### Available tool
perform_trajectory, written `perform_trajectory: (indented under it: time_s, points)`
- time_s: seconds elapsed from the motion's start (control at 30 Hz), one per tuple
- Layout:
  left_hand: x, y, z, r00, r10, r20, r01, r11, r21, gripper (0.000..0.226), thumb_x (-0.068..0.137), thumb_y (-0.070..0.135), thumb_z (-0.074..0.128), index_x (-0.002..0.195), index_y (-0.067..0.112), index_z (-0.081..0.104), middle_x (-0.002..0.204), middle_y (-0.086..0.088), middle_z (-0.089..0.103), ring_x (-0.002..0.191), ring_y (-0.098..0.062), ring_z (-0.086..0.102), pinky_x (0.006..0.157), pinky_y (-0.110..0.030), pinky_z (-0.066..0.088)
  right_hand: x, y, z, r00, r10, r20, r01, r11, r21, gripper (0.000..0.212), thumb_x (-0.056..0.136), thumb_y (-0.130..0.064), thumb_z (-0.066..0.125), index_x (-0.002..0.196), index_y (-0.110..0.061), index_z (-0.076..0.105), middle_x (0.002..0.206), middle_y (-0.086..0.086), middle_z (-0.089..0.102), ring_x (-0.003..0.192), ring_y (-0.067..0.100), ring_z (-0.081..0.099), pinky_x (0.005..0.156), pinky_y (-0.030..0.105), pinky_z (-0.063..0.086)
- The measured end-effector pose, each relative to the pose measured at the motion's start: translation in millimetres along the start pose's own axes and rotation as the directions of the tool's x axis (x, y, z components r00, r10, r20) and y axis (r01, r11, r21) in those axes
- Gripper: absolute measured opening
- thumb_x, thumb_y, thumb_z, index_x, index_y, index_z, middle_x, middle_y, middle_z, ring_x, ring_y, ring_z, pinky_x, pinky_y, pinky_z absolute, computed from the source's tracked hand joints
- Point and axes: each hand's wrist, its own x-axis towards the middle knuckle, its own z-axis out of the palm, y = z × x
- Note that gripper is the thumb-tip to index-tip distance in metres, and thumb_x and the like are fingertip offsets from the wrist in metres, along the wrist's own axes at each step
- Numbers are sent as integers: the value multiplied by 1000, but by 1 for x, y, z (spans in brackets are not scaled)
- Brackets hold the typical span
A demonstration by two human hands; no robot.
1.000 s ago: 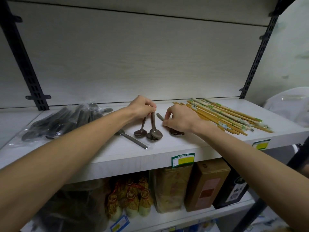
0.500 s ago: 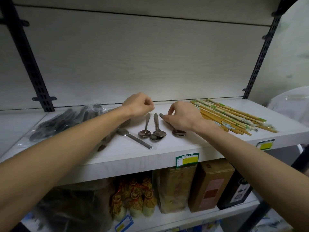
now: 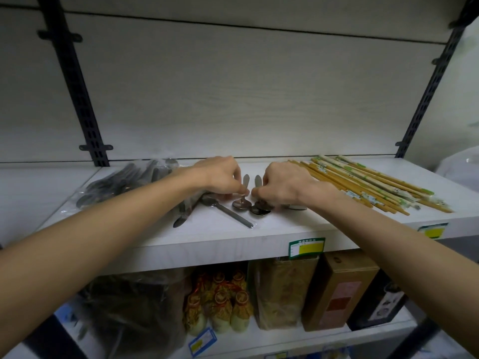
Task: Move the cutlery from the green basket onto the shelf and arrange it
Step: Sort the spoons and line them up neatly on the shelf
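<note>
Two spoon handles are pinched, it seems, one in each grip — left hand [image 3: 220,177], right hand [image 3: 280,185] — so the overlapping spoons [image 3: 250,206] on the shelf [image 3: 207,244] just below could skid toward its edge.

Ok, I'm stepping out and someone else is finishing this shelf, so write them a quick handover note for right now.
Left hand pinches the handle of one upright spoon; right hand pinches a second spoon beside it, bowls resting on the shelf.
Done: chopsticks lie fanned on the right, a bagged bundle of cutlery on the left, and loose wrapped pieces near the middle.
Left: lay the spoons down and straighten the loose pieces. The green basket is out of view, so check it.
</note>
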Motion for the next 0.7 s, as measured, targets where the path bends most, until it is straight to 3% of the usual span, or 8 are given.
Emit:
perform_trajectory:
  time_s: [0.23, 0.4, 0.6, 0.7]
  points:
    - [0, 6, 5, 1000, -10, -9, 10, 999, -43, 28, 84, 46, 75, 97, 21, 74, 81, 4, 73, 83, -16, 68, 80, -36, 54, -2, 0, 2, 999, 10, 32, -11, 999, 33, 36, 86, -47, 65, 64, -21, 55, 67, -2, 56, 73, 21, 55, 55, 30, 34]
    - [-2, 3, 8, 1000, -10, 10, 12, 978, -209, 22, 87, 36, 75, 91, 14, 76, 65, 6, 73, 55, -10, 63, 70, -29, 55, 3, 5, 0, 996, 16, 84, -22, 997, 77, 34, 85, -43, 68, 66, -17, 57, 65, 0, 57, 66, 20, 55, 56, 30, 37]
    - [-8, 4, 10, 999, 10, 49, 8, 939, -345, 21, 90, 27, 73, 96, 7, 74, 70, 0, 75, 55, -12, 59, 64, -27, 53, 8, 16, -3, 991, 8, 133, -26, 991, 132, 37, 84, -44, 71, 76, -8, 73, 67, 3, 63, 67, 21, 58, 60, 30, 43]
    - [-12, 3, 12, 997, 29, 69, 5, 891, -454, 19, 91, 25, 73, 102, 9, 70, 73, -4, 76, 53, -13, 59, 57, -25, 48, 9, 19, 0, 993, -16, 118, 1, 992, 123, 38, 84, -47, 73, 66, -14, 67, 63, 0, 61, 63, 18, 57, 55, 28, 40]
